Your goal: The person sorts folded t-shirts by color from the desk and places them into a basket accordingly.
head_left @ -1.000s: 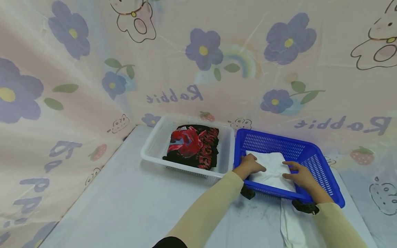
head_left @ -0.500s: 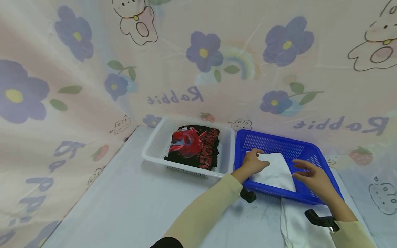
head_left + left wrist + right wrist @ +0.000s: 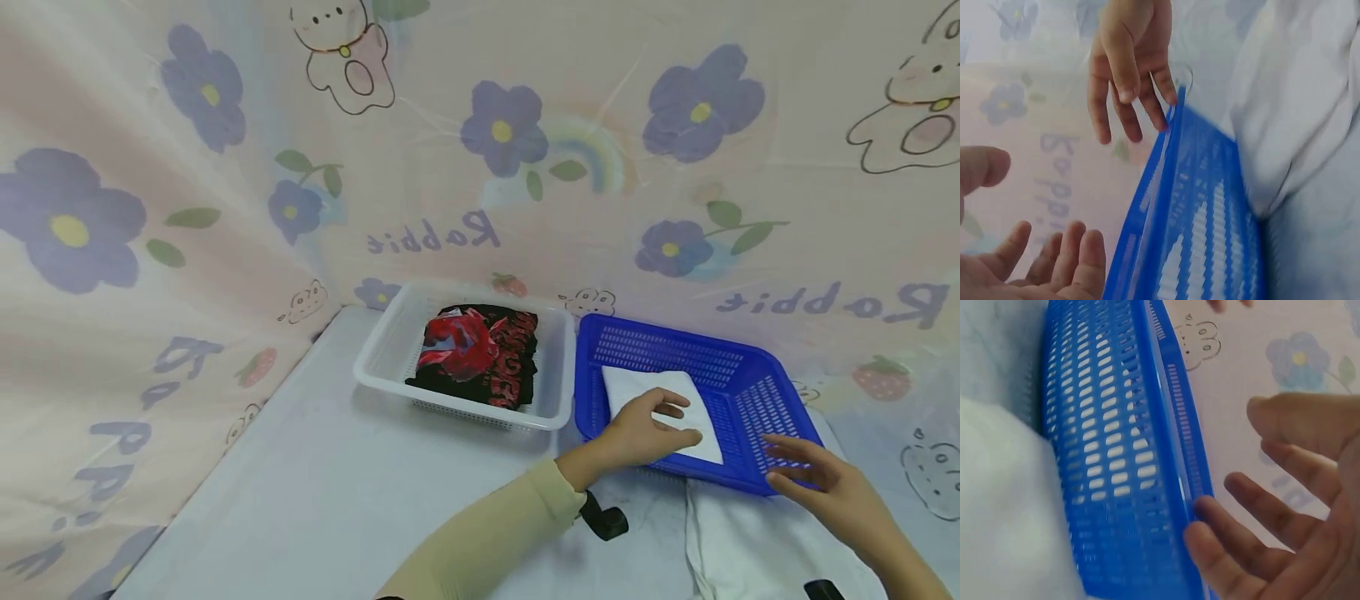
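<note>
In the head view, a folded white cloth (image 3: 697, 401) lies flat in the left part of the blue basket (image 3: 765, 367). My left hand (image 3: 641, 429) hovers above the front of that cloth, fingers loosely bent and holding nothing. Over the basket's front right corner is my right hand (image 3: 828, 487), its fingers spread and nothing in them. Another white cloth (image 3: 757, 533) lies on the table in front of the basket, partly beneath the right hand. The right wrist view has the right hand's fingers (image 3: 1241, 534) beside the basket's rim.
A white basket (image 3: 382, 358) stands left of the blue one, with a folded black garment (image 3: 480, 354) with a red print inside. Behind both hangs a patterned curtain (image 3: 420, 167). The white tabletop (image 3: 315, 483) extends to the front left.
Both hands have come off the folded white cloth and drawn back toward the front. The right hand has also shifted right. The cloth stays in the blue basket.
</note>
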Demonstrator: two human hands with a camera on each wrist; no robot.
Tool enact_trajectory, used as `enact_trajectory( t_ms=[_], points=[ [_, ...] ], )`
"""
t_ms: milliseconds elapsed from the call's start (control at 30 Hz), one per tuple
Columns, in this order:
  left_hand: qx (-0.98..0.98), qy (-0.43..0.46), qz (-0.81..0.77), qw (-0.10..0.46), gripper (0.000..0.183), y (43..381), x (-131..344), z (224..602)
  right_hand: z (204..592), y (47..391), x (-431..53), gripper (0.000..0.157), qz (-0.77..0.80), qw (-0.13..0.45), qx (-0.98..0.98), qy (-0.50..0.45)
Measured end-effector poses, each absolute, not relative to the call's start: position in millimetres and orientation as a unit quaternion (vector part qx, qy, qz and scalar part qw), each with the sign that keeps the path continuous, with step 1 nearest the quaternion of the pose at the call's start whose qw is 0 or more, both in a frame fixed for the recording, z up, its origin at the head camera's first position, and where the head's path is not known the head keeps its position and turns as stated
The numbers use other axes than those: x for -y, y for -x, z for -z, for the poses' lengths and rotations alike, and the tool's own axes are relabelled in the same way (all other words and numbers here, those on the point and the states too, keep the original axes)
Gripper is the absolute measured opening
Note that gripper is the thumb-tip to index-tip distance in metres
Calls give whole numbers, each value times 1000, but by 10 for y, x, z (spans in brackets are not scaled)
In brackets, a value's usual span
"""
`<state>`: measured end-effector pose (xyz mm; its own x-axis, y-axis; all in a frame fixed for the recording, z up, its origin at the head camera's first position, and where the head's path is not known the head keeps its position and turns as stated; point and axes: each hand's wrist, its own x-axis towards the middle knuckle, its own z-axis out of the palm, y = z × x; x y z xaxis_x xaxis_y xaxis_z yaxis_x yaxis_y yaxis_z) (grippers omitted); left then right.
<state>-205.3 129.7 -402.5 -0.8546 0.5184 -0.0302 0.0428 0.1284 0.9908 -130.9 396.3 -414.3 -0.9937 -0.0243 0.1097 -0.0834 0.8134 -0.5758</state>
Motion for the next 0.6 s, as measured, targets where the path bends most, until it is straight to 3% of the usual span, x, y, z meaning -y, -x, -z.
enact_trajectory(
  t_ms=[267,600],
  points=[
    [-729,-232,-602,230,28,1646,-1447,4237,4198,1077,-4107,58,-280,4,960,1],
    [-747,-150,-575,298,22,1395,-1550,4695,4522,920,-4307,84,-225,-181,953,88]
  ],
)
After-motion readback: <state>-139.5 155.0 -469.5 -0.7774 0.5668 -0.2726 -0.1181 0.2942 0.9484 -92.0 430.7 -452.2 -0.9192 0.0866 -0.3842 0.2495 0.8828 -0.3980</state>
